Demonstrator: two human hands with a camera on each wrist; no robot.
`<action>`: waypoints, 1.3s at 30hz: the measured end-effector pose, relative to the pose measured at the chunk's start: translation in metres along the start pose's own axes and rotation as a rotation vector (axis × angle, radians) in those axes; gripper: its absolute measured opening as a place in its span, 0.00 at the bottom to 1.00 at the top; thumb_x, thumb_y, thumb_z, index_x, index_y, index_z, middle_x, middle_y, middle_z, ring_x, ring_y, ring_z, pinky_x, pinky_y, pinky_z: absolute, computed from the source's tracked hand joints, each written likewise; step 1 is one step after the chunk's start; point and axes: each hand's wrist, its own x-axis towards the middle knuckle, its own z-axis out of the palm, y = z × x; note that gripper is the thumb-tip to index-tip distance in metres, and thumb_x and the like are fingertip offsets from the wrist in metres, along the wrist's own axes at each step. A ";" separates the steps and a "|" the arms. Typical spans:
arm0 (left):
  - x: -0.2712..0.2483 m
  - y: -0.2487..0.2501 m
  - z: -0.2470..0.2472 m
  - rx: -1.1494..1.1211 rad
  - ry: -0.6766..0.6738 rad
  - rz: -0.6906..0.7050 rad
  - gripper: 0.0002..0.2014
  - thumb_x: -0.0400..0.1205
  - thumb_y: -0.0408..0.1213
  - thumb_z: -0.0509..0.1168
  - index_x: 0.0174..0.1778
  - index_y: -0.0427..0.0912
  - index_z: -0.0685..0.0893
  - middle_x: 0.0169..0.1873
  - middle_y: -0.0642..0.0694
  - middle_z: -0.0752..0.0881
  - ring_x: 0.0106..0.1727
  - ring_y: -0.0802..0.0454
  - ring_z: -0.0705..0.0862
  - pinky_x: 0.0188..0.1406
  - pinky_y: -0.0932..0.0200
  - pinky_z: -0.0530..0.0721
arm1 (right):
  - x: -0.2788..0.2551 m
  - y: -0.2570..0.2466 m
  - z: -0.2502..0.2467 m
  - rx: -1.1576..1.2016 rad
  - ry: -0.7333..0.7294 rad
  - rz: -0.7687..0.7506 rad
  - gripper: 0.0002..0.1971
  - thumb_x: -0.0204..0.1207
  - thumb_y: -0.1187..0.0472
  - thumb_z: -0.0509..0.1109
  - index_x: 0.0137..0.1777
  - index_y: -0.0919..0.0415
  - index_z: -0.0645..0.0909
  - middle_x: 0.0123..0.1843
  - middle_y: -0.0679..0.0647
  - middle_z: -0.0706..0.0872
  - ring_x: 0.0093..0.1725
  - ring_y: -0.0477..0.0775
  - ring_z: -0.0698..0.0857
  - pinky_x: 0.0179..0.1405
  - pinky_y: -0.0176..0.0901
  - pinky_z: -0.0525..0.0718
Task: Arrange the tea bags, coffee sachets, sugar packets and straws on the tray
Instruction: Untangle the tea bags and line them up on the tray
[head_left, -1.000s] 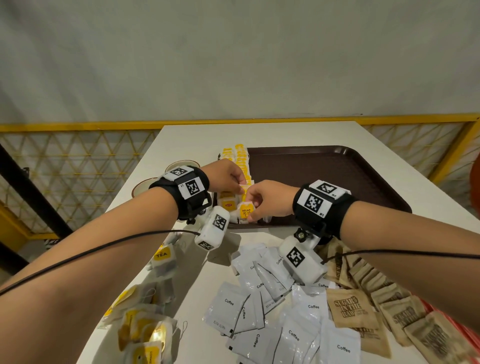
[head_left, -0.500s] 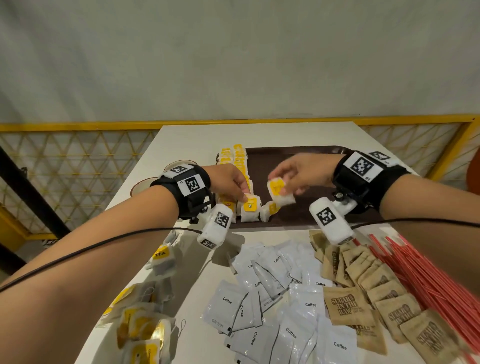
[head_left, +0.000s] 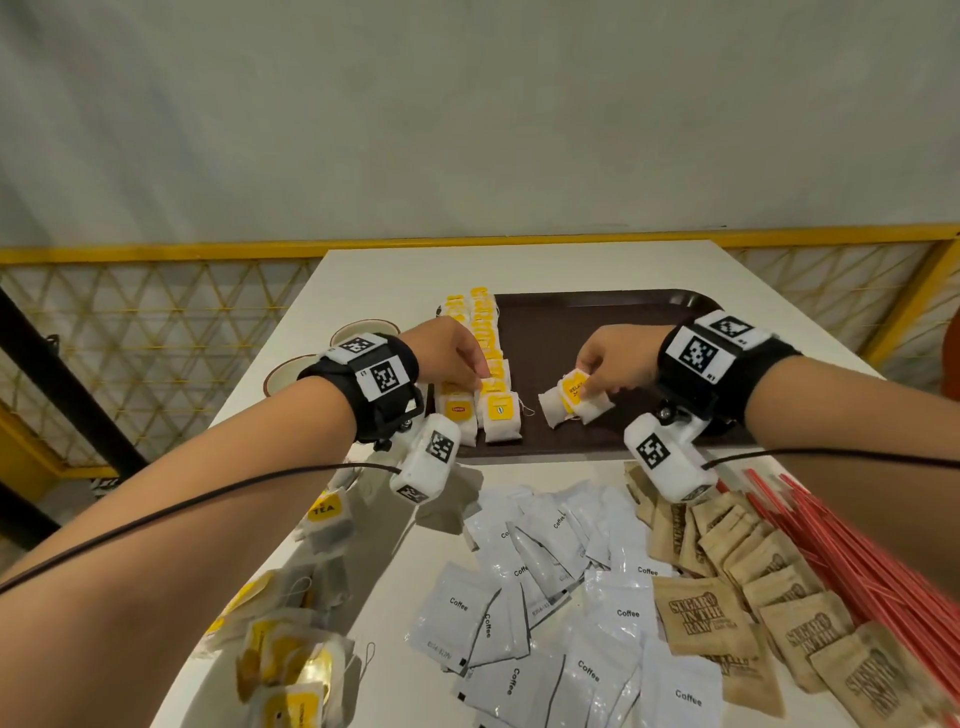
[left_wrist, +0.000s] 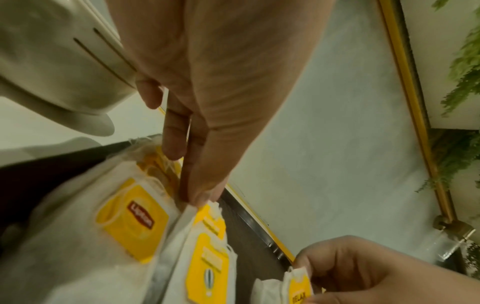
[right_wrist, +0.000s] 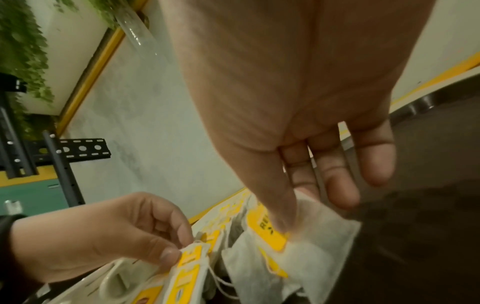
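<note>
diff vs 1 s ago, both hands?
Right hand split off rightward from the left, carrying tea bags, and now lowers them onto the tray beside the rows. Left hand stayed pinching the row of tea bags. Coffee sachets and sugar packets unmoved.

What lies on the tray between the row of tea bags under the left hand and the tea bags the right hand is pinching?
Only bare brown tray, plus a thin string end from the row of tea bags; the head view shows it.

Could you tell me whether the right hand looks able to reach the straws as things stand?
Probably not yet: the right hand is pinching tea bags over the tray. The straws lie uncovered beside that forearm.
</note>
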 end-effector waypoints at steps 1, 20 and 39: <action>0.001 0.000 0.001 0.002 0.006 -0.003 0.04 0.76 0.34 0.74 0.45 0.43 0.90 0.41 0.50 0.87 0.47 0.53 0.85 0.55 0.57 0.85 | 0.001 -0.001 0.000 -0.006 0.055 -0.016 0.11 0.78 0.58 0.71 0.56 0.61 0.85 0.44 0.50 0.83 0.43 0.47 0.80 0.37 0.35 0.75; -0.002 0.000 0.001 0.002 0.033 -0.008 0.02 0.76 0.34 0.72 0.39 0.44 0.89 0.37 0.51 0.88 0.42 0.56 0.83 0.51 0.57 0.84 | 0.005 -0.057 0.034 0.557 -0.049 -0.118 0.06 0.73 0.70 0.76 0.47 0.73 0.86 0.40 0.63 0.89 0.37 0.51 0.87 0.44 0.40 0.90; 0.017 0.005 0.009 0.226 0.094 -0.101 0.08 0.79 0.40 0.71 0.49 0.42 0.91 0.49 0.45 0.89 0.51 0.47 0.86 0.50 0.56 0.84 | 0.031 -0.062 0.030 0.807 0.140 0.143 0.09 0.76 0.74 0.70 0.39 0.61 0.79 0.38 0.60 0.85 0.39 0.58 0.89 0.49 0.47 0.89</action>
